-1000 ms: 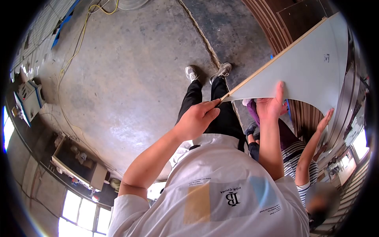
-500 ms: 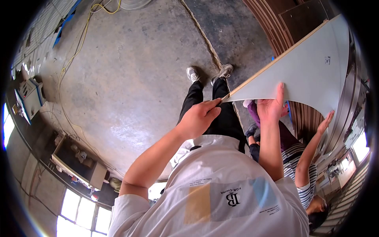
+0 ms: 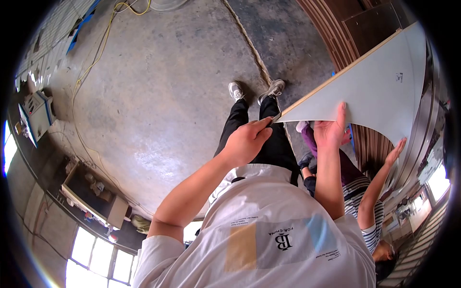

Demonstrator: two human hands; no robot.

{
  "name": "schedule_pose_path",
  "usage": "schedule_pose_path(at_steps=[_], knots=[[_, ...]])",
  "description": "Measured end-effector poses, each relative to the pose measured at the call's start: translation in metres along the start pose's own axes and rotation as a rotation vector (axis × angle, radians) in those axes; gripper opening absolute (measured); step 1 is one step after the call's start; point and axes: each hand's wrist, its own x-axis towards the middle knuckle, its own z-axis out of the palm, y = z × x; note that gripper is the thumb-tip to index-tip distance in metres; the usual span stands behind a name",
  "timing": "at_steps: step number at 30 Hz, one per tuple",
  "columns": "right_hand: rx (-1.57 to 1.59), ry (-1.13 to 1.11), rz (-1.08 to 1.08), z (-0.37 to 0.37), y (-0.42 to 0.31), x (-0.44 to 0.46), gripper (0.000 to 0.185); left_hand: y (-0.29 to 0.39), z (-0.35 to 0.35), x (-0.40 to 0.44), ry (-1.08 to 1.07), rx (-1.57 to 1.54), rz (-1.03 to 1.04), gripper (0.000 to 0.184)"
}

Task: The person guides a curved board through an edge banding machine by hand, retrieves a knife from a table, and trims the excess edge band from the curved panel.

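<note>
In my left hand (image 3: 246, 142), the fingers are closed round a small tool (image 3: 276, 117). Only its thin, dark, blade-like tip shows, at the near corner of a pale grey panel (image 3: 374, 86), close to the panel's light wood-coloured edge (image 3: 336, 77). The rest of the tool is hidden in the fist. My right hand (image 3: 330, 132) grips the panel's near edge, palm up, with the thumb on its face and the other fingers out of sight beneath. Farther right, another person's hand (image 3: 396, 150) rests against the same panel's edge.
A person in a striped shirt (image 3: 357, 192) stands close on my right. Stacked brown boards (image 3: 326, 33) lie beyond the panel, with more under it. A yellow cable (image 3: 98, 55) crosses the concrete floor (image 3: 158, 96) at left; an open box-like unit (image 3: 91, 194) stands further left.
The tool tip in my left hand has shifted slightly up and right along the panel's corner and shows a little more. My right hand and the other person's hand keep their holds.
</note>
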Motion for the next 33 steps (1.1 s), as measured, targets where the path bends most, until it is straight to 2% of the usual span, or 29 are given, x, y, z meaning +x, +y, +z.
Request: schedule_pose_path(at_steps=[5,8,9,12,15,18,19,22,25,28,33], knots=[[-0.012,0.045,-0.049,0.003,0.002,-0.002,0.041,-0.013,0.009,0.008,0.067,0.011,0.020,0.043],[-0.042,0.014,-0.024,0.002,-0.002,-0.004,0.042,-0.061,0.014,0.028,0.109,-0.006,-0.056,0.043],[-0.057,0.004,-0.017,0.000,-0.006,-0.005,0.042,-0.082,0.018,0.034,0.081,-0.150,-0.030,0.043],[-0.041,-0.013,-0.022,0.000,-0.005,-0.005,0.042,-0.057,0.008,0.025,0.003,-0.467,-0.209,0.041],[-0.003,-0.060,-0.040,-0.012,-0.005,0.001,0.044,-0.052,0.007,0.019,-0.005,-0.590,-0.222,0.032],[-0.042,0.046,-0.154,-0.023,-0.030,0.013,0.042,-0.088,0.012,0.024,0.047,-0.594,-0.199,0.025],[-0.045,0.088,-0.180,-0.035,-0.046,0.020,0.043,-0.089,0.010,0.023,0.094,-0.326,-0.308,0.023],[-0.035,0.215,-0.269,-0.078,-0.105,0.051,0.046,-0.103,0.008,0.007,0.125,-0.365,-0.268,0.034],[-0.042,0.356,-0.347,-0.107,-0.155,0.067,0.046,-0.081,-0.001,-0.014,0.023,-0.529,0.004,0.040],[-0.048,0.408,-0.393,-0.129,-0.182,0.083,0.046,-0.047,-0.024,-0.021,-0.169,-0.413,-0.004,0.045],[-0.072,0.382,-0.428,-0.145,-0.193,0.095,0.043,0.001,-0.052,0.001,-0.325,-0.083,-0.105,0.037]])
